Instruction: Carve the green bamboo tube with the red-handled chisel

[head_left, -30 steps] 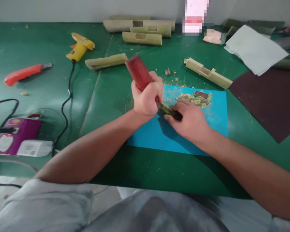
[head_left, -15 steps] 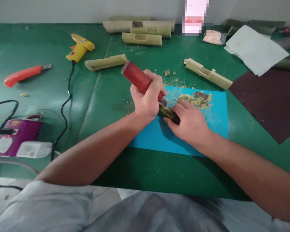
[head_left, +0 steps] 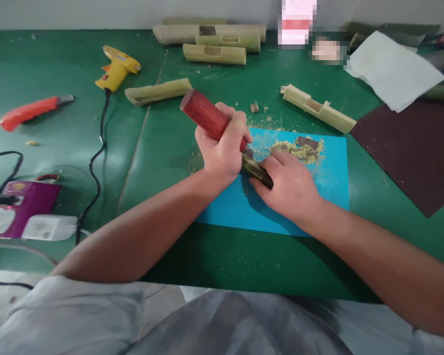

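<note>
My left hand (head_left: 224,143) is closed around the thick red wooden handle of a chisel (head_left: 207,116), which tilts up to the left. A little of its metal blade shows at the lower end, against a dark green bamboo piece (head_left: 257,170); the cutting edge is hidden. My right hand (head_left: 290,185) grips that bamboo piece from the right, thumb along the near side and fingers over the far side. Both hands are over a blue sheet (head_left: 225,209). Just beyond the right hand, pale shavings (head_left: 286,146) and a brown chip (head_left: 308,142) lie on the sheet.
On the green table (head_left: 192,256) are a yellow glue gun (head_left: 116,71), a red-handled knife (head_left: 31,112) and a purple power strip (head_left: 24,207) with cords. Notched bamboo tubes (head_left: 214,54) lie at the back. A cut bamboo tube (head_left: 318,109), white paper (head_left: 394,71) and a brown sheet (head_left: 410,153) lie right.
The whole view has shifted slightly, with things appearing a little higher and mostly further left. Both hands keep their grips on the chisel and bamboo piece, nearly unmoved.
</note>
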{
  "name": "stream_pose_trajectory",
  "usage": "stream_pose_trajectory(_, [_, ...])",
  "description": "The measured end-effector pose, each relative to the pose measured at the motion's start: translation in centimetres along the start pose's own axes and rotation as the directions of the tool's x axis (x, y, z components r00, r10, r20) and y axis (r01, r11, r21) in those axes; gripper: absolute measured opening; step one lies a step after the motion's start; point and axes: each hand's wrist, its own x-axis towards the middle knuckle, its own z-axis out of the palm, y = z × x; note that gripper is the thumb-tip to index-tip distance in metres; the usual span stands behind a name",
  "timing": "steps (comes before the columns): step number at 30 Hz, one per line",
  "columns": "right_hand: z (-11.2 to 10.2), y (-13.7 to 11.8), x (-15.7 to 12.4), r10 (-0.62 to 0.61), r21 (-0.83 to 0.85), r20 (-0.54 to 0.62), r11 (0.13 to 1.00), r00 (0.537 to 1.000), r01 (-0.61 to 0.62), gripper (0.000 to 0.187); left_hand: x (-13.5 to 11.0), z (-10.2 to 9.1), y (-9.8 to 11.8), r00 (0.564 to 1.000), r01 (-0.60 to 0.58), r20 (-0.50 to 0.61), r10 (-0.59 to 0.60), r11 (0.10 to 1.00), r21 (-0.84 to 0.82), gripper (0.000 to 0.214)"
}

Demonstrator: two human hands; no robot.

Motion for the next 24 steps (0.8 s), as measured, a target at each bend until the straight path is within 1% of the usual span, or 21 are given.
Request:
stream_pose_trajectory(4, [0.18,0.15,0.0,-0.019,-0.002,-0.022,1.0,1.0,0.019,0.012,-0.02,-0.15,0.17,0.996,0.092,0.013,-0.092,0.996,0.013,0.034])
stream_pose_trajectory(5, [0.22,0.18,0.0,-0.022,0.0,-0.029,1.0,0.999,0.022,0.012,-0.08,-0.1,0.32,0.995,0.098,0.022,-0.098,0.995,0.017,0.034])
stream_pose_trajectory(8, [0.34,0.25,-0.03,-0.023,0.001,-0.041,1.0,0.999,0.023,0.011,-0.27,0.15,0.71,0.997,0.055,0.045,-0.056,0.998,0.032,0.033])
stream_pose_trajectory(11, [0.44,0.23,-0.05,-0.038,0.005,-0.043,0.999,0.998,0.038,0.011,-0.29,0.33,0.85,0.996,0.008,0.086,-0.012,0.999,0.046,0.036])
stream_pose_trajectory(14, [0.6,0.14,-0.07,-0.062,0.029,-0.039,0.998,0.997,0.064,0.011,-0.11,0.32,0.72,0.991,-0.01,0.135,0.007,1.0,0.025,0.04])
stream_pose_trajectory(17, [0.71,0.1,-0.05,-0.056,0.056,-0.035,0.997,0.998,0.058,0.012,0.17,0.06,0.33,0.986,-0.026,0.164,0.027,1.0,-0.009,0.043])
stream_pose_trajectory(21, [0.58,0.29,0.07,-0.002,0.088,-0.025,0.996,1.0,0.005,0.014,0.35,-0.43,-0.05,0.984,0.005,0.179,0.002,0.999,-0.038,0.044])
stream_pose_trajectory(22, [0.53,0.35,0.1,0.013,0.089,-0.023,0.996,1.0,-0.01,0.015,0.32,-0.47,-0.04,0.986,0.007,0.168,0.0,0.999,-0.045,0.043])
stream_pose_trajectory(24, [0.44,0.43,0.13,0.019,0.073,-0.022,0.997,1.0,-0.017,0.015,0.26,-0.4,0.05,0.994,-0.011,0.111,0.019,0.997,-0.07,0.038])
